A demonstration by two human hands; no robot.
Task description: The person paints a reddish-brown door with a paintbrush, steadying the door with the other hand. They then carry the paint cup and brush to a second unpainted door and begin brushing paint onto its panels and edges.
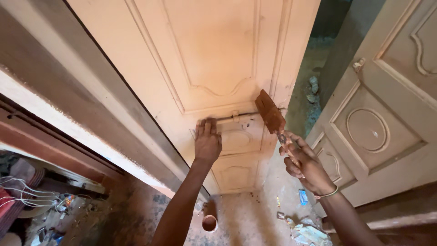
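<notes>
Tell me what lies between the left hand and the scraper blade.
In the head view, a sliding bolt on the door spans from the left hand to the scraper.

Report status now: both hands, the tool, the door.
Left hand flat on pale door leaf, beside sliding bolt. Right hand grips rusty scraper, blade at door edge. Small round tin on floor below.

left hand [207,140] on door [214,54] beside bolt [234,117], scraper [270,112] right of bolt, cup [210,223] on floor [246,218] below
</notes>
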